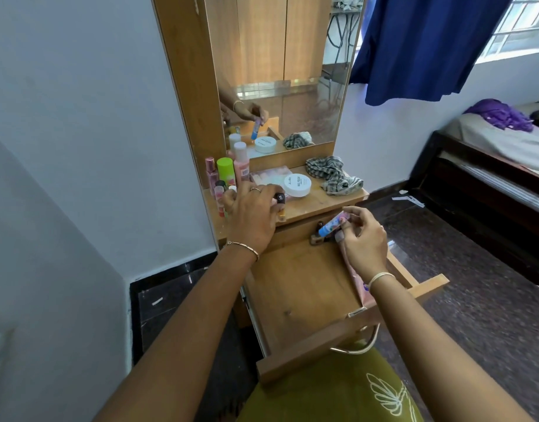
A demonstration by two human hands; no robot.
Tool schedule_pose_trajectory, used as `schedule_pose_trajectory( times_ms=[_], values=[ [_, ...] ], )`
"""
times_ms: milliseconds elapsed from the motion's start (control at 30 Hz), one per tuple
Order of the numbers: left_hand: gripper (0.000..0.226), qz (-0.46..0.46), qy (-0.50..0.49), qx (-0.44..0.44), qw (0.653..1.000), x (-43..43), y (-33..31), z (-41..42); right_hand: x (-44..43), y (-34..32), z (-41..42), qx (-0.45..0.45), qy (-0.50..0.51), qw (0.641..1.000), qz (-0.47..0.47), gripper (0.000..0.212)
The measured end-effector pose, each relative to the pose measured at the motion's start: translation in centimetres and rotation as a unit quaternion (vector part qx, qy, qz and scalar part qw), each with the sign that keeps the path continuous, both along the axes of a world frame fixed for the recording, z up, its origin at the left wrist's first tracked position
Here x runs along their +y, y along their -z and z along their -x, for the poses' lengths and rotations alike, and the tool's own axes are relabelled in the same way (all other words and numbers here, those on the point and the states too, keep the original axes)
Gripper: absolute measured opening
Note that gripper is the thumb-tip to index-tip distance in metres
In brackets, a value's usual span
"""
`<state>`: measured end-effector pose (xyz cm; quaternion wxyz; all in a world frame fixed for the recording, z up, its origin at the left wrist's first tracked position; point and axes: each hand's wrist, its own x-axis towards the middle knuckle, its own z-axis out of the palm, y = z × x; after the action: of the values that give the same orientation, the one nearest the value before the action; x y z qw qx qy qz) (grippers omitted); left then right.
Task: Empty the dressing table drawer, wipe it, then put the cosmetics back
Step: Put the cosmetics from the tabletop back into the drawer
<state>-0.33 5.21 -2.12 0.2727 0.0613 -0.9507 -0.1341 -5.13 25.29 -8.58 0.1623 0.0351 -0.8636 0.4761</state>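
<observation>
- Table [321, 202], left end: upright bottles [231, 172] packed close, pink and green-capped; easy to knock over.
- Left hand [251, 214] is at the table's front edge, fingers curled round a dark-capped stick [280, 197].
- White jar [297, 184] sits just beside the stick, lid on.
- Drawer [295, 287] is pulled out, floor mostly bare wood. Small bits lie at the back, a pink item [359, 286] along the right wall.
- Checked cloth [333, 175] is bunched on the table, right end.
- Right hand [364, 242] pinches a blue-pink tube [333, 224] over the drawer's back right.
- Whether it's loading or unloading can't be told. Best lay tubes flat against a wall, one per hand.
</observation>
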Motion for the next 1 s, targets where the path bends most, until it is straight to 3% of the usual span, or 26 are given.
schedule_pose_trajectory(
  times_ms=[267, 433, 733, 1000],
  values=[
    [0.026, -0.090, 0.053, -0.063, 0.993, 5.0, 3.5, 1.6, 3.7, 1.7, 1.1, -0.041, 0.013, 0.996, -0.082, 0.018],
    [0.026, -0.156, 0.054, -0.099, 0.981, 6.9, 6.7, 3.4, 4.1, 2.9, 2.4, -0.035, 0.013, 0.982, -0.184, 0.017],
    [0.023, -0.144, 0.028, -0.152, 0.977, 8.6, 10.0, 6.5, 2.6, 3.7, 4.4, -0.015, -0.031, 0.953, -0.302, 0.023],
    [0.024, -0.137, 0.042, -0.159, 0.977, 8.9, 10.8, 7.2, 2.3, 4.0, 5.3, -0.018, -0.042, 0.943, -0.329, 0.024]
  ],
)
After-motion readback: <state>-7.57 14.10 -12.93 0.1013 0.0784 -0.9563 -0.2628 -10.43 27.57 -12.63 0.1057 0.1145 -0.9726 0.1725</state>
